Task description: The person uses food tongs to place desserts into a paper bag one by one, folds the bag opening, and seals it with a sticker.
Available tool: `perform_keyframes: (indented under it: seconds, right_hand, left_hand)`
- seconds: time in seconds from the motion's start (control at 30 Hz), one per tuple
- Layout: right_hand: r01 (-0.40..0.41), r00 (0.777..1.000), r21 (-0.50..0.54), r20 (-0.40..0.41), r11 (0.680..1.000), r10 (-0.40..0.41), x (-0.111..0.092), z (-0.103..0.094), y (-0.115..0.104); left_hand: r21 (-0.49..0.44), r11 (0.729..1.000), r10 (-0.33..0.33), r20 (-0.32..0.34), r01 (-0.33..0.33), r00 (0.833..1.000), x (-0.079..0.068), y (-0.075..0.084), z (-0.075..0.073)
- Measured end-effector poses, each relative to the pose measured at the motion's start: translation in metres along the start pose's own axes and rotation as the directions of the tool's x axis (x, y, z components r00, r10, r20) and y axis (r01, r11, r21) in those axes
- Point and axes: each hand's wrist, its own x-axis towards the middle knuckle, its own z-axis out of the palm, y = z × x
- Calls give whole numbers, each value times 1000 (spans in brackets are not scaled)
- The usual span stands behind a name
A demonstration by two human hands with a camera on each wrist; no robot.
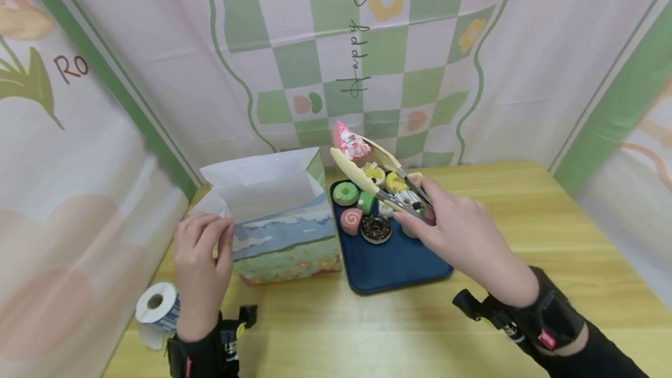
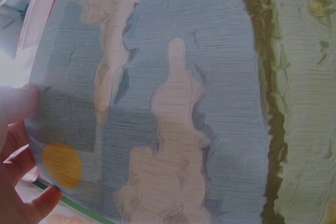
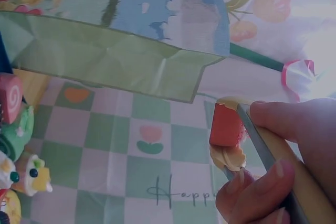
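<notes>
My left hand point(image 1: 202, 255) grips the upper left edge of an open paper bag point(image 1: 286, 244) printed with sky and meadow. Its white inside shows from above. In the left wrist view, thumb and fingertips are at the edge of the bag's blue side point(image 2: 157, 93). My right hand point(image 1: 462, 226) holds tongs point(image 1: 357, 175) with cream-coloured tips. Between those tips is a pink toy cake slice point(image 1: 350, 143), raised above the far end of a dark blue tray point(image 1: 391, 267). The right wrist view shows the slice's red side point(image 3: 226, 124), right of the bag's green side panel point(image 3: 121, 61).
On the tray lie several toy sweets, among them a green donut point(image 1: 346, 193), a chocolate donut point(image 1: 375, 230) and a pink swirl roll point(image 1: 351, 221). A label roll point(image 1: 157, 305) stands at the left table edge. Printed curtains point(image 1: 336, 45) hang behind the wooden table point(image 1: 336, 331).
</notes>
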Motion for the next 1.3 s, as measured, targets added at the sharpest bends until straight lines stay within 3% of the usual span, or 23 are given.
perform_keyframes:
  seconds: [0.53, 0.77, 1.3]
  right_hand:
    - [68, 991, 92, 109, 993, -78, 21, -15, -32]
    - [71, 981, 102, 174, 992, -88, 28, -8, -42]
    - [178, 961, 92, 197, 980, -193, 37, -3, -63]
  left_hand:
    - [-5, 1000, -7, -1, 7, 1000, 0, 1, 1]
    - [-16, 1000, -13, -23, 13, 1000, -1, 2, 4]
    - [-15, 1000, -8, -15, 8, 1000, 2, 3, -2]
